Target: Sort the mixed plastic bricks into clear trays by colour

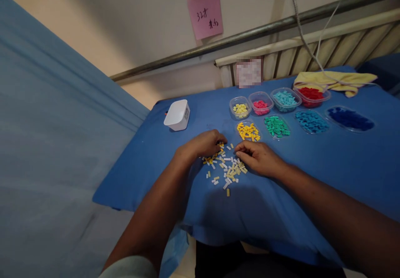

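A loose pile of small oblong pieces (231, 172), white, pale yellow and orange-yellow, lies spread on the blue-covered table. My left hand (206, 143) bends over the pile's upper left part, fingers curled down among the orange-yellow pieces (211, 160). What its fingertips grip, if anything, is hidden. At the pile's right edge rests my right hand (260, 157), thumb and fingers drawn together in a pinch; I cannot make out a piece between them. Just beyond the hands sits a clear tub of orange-yellow pieces (248, 132).
A white tub (178, 115) stands at the back left. Clear tubs of pale yellow (240, 108), pink (261, 104), light blue (285, 99), red (311, 95), green (277, 127), blue (311, 122) and dark blue pieces (350, 118) line the right. Behind lies a yellow cloth (337, 80).
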Available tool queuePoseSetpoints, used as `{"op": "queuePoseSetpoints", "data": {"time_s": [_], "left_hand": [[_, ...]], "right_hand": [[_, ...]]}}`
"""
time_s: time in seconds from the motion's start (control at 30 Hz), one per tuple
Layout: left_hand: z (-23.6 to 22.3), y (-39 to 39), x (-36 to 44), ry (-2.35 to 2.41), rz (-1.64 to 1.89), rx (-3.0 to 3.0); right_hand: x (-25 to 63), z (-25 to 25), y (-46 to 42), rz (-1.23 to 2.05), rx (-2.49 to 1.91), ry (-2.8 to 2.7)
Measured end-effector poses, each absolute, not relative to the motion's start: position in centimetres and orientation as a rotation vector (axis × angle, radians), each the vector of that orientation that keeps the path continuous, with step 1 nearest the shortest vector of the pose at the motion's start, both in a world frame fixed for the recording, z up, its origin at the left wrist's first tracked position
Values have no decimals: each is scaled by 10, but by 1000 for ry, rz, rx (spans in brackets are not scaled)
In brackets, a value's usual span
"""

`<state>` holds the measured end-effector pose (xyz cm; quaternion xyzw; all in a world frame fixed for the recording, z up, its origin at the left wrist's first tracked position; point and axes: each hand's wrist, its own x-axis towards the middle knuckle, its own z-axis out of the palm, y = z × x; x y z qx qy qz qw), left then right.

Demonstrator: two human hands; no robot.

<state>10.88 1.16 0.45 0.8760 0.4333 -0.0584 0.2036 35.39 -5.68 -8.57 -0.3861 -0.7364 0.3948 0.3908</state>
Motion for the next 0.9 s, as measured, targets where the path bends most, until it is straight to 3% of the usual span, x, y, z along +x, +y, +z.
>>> {"op": "queuePoseSetpoints", "data": {"time_s": [0.9], "left_hand": [[2, 12, 84, 1483, -82, 2330]], "right_hand": [[355, -87, -56, 1041, -973, -1858]]}}
